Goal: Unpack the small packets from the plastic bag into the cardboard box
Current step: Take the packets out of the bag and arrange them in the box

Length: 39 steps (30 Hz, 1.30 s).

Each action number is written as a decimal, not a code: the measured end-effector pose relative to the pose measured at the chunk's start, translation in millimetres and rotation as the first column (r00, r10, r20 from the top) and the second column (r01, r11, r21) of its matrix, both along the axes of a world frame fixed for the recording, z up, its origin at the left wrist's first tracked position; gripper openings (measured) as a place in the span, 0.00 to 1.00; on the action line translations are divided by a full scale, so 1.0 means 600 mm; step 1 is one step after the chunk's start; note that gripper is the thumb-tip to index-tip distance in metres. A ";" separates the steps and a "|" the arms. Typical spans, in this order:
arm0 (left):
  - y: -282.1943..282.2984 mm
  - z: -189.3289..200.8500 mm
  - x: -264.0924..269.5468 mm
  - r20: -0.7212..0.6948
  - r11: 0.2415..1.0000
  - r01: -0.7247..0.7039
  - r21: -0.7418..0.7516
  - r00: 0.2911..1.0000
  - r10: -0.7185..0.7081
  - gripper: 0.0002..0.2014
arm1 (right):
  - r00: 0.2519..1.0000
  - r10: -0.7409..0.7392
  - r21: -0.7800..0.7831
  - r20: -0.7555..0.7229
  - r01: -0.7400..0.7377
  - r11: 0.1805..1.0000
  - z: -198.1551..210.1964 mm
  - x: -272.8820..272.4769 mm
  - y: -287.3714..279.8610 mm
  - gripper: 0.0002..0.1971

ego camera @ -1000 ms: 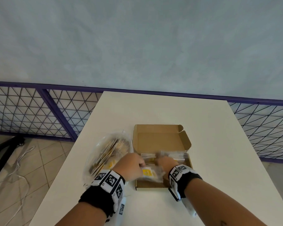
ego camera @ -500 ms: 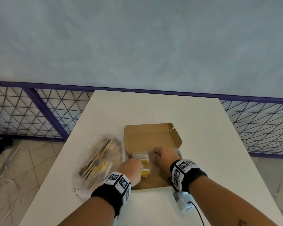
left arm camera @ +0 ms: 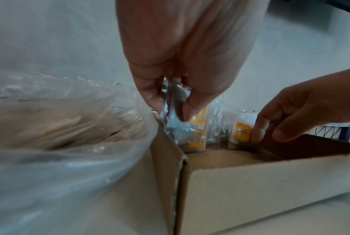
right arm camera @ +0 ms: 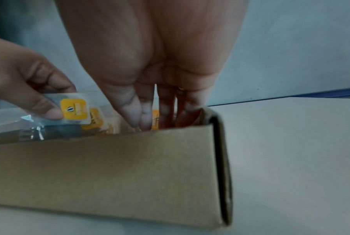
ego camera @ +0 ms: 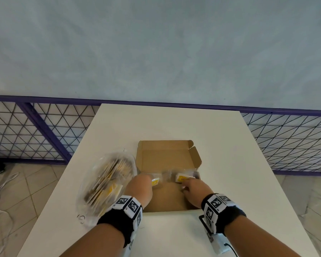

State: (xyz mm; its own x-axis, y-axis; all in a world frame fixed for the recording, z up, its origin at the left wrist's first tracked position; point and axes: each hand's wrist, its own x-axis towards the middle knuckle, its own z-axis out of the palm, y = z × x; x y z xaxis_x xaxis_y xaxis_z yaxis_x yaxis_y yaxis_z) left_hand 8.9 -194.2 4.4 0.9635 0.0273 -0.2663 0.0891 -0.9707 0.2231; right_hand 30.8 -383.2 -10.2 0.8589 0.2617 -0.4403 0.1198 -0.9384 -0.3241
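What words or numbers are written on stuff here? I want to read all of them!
None can be read.
Yellow labels on the small clear plastic packets: a round logo and print, too blurred.
Black-and-white square code markers on the wristbands: patterns, no words.
Dark scribble on the white table: too small to read.

Matt brown cardboard box [ego camera: 167,197]; glossy, crinkled clear plastic bag [ego camera: 104,182] at its 9 o'clock; shiny film packets [right arm camera: 75,111] with yellow labels; smooth white table [ego camera: 174,123].

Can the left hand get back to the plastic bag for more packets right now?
Probably yes: the plastic bag lies right beside the left hand, nothing between, but it's pinching a packet.
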 end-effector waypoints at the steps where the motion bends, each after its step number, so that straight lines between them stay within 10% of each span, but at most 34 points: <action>1: 0.000 0.001 0.000 0.013 1.000 -0.003 -0.003 1.000 0.003 0.17 | 1.000 0.013 -0.026 0.006 -0.013 1.000 0.001 -0.001 0.001 0.17; 11: 0.010 0.018 -0.006 0.011 1.000 -0.013 -0.003 1.000 0.014 0.19 | 0.949 -0.030 0.034 0.315 0.021 0.999 0.004 -0.014 0.007 0.28; 24: -0.006 0.041 -0.017 0.020 0.999 0.002 0.033 1.000 -0.003 0.13 | 0.966 0.234 -0.213 0.113 -0.206 0.955 0.009 -0.024 0.009 0.33; 30: -0.002 0.045 -0.013 0.021 0.905 -0.161 -0.394 0.983 0.184 0.15 | 0.976 0.004 0.160 0.220 -0.040 0.986 0.030 -0.027 0.026 0.19; 36: -0.016 0.056 -0.012 -0.141 0.549 -0.219 -0.807 0.973 0.180 0.09 | 0.930 -0.327 0.726 -0.167 0.340 0.598 0.055 -0.032 0.053 0.09; 39: -0.014 0.046 -0.009 -0.107 0.638 -0.185 -0.747 0.981 0.160 0.07 | 0.911 -0.391 0.682 -0.134 0.371 0.630 0.050 -0.025 0.046 0.09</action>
State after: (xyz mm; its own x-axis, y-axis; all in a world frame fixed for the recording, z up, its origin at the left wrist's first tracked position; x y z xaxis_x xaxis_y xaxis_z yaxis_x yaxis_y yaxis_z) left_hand 3.6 -202.8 32.2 0.9540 -0.0294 -0.2983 0.2561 -0.4369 0.8623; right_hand 15.8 -355.9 20.0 0.9594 0.1248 -0.2530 -0.1798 -0.4205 -0.8893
